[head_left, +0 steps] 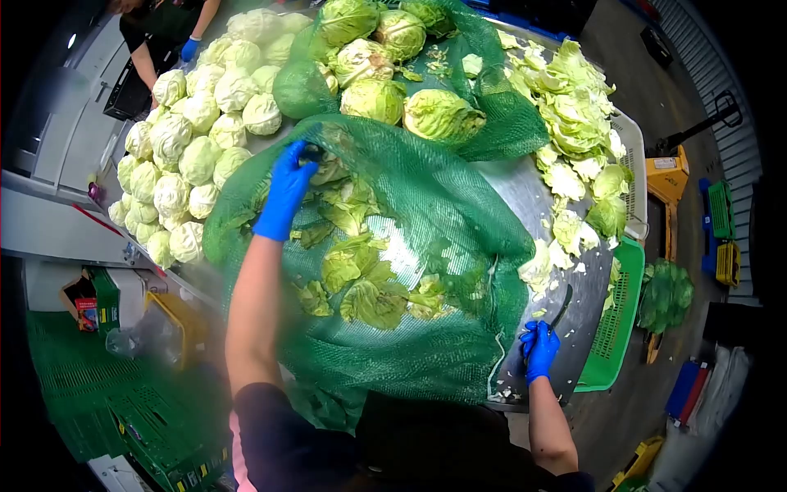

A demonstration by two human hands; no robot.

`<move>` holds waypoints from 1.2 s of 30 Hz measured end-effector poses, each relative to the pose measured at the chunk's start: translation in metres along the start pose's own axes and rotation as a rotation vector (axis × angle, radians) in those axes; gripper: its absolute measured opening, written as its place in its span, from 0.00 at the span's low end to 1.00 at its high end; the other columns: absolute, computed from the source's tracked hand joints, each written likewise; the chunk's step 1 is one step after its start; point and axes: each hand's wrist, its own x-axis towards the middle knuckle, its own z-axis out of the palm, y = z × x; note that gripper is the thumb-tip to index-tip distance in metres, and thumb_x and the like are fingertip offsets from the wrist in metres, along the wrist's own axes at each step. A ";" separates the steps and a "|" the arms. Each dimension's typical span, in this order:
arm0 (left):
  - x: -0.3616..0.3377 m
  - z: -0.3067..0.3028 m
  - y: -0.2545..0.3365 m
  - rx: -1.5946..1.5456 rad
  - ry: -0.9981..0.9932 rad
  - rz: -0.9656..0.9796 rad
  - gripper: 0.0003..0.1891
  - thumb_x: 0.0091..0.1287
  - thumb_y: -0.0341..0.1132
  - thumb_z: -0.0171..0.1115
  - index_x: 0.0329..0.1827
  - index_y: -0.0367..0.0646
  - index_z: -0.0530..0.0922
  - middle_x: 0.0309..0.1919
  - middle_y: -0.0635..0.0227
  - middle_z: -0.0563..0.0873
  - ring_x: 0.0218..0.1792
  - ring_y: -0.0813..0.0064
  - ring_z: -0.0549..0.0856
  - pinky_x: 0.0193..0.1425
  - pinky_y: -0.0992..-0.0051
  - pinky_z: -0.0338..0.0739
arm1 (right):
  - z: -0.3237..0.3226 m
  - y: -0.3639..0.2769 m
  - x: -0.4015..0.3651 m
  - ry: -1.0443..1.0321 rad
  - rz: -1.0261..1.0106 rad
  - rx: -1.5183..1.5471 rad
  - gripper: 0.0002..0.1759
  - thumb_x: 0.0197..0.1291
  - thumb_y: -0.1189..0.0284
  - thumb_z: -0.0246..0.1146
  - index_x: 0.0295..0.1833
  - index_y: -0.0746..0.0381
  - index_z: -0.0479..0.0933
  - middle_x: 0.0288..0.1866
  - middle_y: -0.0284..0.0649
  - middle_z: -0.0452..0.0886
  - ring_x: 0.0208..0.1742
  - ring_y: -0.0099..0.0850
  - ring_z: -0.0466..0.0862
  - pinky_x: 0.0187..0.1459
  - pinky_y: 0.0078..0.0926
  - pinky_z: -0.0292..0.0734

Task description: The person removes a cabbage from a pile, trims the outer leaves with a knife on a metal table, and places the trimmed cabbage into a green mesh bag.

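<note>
Fingers of the gloved left hand [287, 193] pinch the far rim of the green net sack [426, 213], which lies spread over the metal surface [525, 197] holding loose leaves [361, 283], while the right hand [539, 348] curls round a knife [562, 307] at the surface's near edge, trimmed cabbages [188, 139] piled beyond

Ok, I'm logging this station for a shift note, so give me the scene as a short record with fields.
left hand: gripping the green net sack
right hand: holding a knife
seen through mesh: loose cabbage leaves
table: pale cabbage heads left, leaf scraps right
nearby: another person's gloved hand
</note>
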 end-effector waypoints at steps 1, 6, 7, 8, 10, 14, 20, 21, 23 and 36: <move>0.012 -0.005 -0.015 0.178 0.091 0.173 0.22 0.63 0.32 0.65 0.61 0.34 0.75 0.53 0.53 0.83 0.52 0.62 0.83 0.55 0.67 0.77 | 0.002 -0.001 0.000 -0.002 0.001 0.006 0.17 0.73 0.65 0.55 0.36 0.65 0.81 0.18 0.37 0.79 0.10 0.20 0.66 0.14 0.18 0.57; 0.059 -0.019 -0.053 0.265 0.176 0.067 0.31 0.66 0.39 0.65 0.69 0.35 0.67 0.62 0.49 0.77 0.62 0.56 0.77 0.66 0.63 0.70 | 0.004 -0.007 -0.005 0.033 0.038 0.047 0.15 0.72 0.66 0.56 0.37 0.65 0.80 0.18 0.36 0.79 0.11 0.19 0.67 0.14 0.18 0.57; 0.060 -0.019 -0.040 0.364 0.142 0.003 0.32 0.68 0.40 0.63 0.72 0.35 0.64 0.64 0.51 0.76 0.63 0.59 0.76 0.66 0.64 0.70 | 0.006 -0.008 -0.006 0.032 0.051 0.055 0.15 0.72 0.66 0.56 0.37 0.64 0.80 0.19 0.36 0.79 0.12 0.19 0.67 0.15 0.17 0.58; 0.063 -0.018 -0.033 0.464 0.110 -0.060 0.34 0.70 0.41 0.61 0.75 0.35 0.61 0.66 0.52 0.75 0.65 0.61 0.76 0.66 0.66 0.70 | 0.007 -0.011 -0.008 0.027 0.064 0.056 0.14 0.72 0.66 0.57 0.37 0.64 0.80 0.19 0.36 0.79 0.12 0.19 0.68 0.15 0.17 0.58; 0.079 -0.017 -0.047 0.404 0.102 -0.007 0.30 0.71 0.45 0.58 0.70 0.34 0.66 0.64 0.49 0.76 0.63 0.55 0.77 0.66 0.62 0.70 | 0.007 -0.009 -0.007 0.044 0.071 0.044 0.14 0.72 0.66 0.57 0.37 0.64 0.80 0.20 0.36 0.79 0.13 0.18 0.68 0.15 0.17 0.59; 0.134 -0.042 -0.148 0.532 0.076 0.018 0.29 0.74 0.52 0.49 0.64 0.33 0.71 0.60 0.48 0.79 0.58 0.51 0.80 0.63 0.60 0.72 | 0.007 -0.014 -0.009 0.040 0.086 0.029 0.13 0.72 0.67 0.57 0.38 0.64 0.80 0.20 0.35 0.79 0.13 0.18 0.69 0.16 0.17 0.60; 0.095 -0.065 -0.028 0.053 -0.305 -0.435 0.25 0.75 0.50 0.49 0.52 0.34 0.79 0.43 0.58 0.87 0.40 0.57 0.85 0.46 0.63 0.79 | 0.008 -0.011 -0.007 0.045 0.089 0.059 0.13 0.72 0.66 0.57 0.38 0.63 0.80 0.22 0.35 0.79 0.14 0.19 0.69 0.16 0.17 0.60; 0.081 -0.072 0.000 -0.015 -0.372 -0.529 0.24 0.75 0.49 0.49 0.49 0.34 0.81 0.40 0.60 0.88 0.36 0.58 0.86 0.43 0.64 0.80 | 0.008 -0.010 -0.009 0.049 0.104 0.055 0.13 0.72 0.67 0.57 0.38 0.63 0.80 0.22 0.35 0.80 0.14 0.19 0.70 0.16 0.17 0.60; 0.040 -0.054 0.030 0.169 -0.164 -0.285 0.22 0.73 0.48 0.53 0.50 0.34 0.81 0.46 0.58 0.86 0.45 0.62 0.84 0.51 0.66 0.77 | 0.008 -0.013 -0.007 0.050 0.120 0.045 0.12 0.72 0.67 0.57 0.38 0.63 0.79 0.22 0.35 0.80 0.14 0.19 0.70 0.16 0.17 0.61; -0.118 -0.027 0.028 0.172 -0.049 -0.172 0.32 0.64 0.35 0.68 0.71 0.38 0.68 0.60 0.56 0.77 0.60 0.65 0.77 0.66 0.68 0.71 | 0.010 -0.019 -0.011 0.016 0.074 0.034 0.13 0.72 0.66 0.57 0.38 0.63 0.80 0.20 0.34 0.78 0.13 0.18 0.67 0.16 0.17 0.58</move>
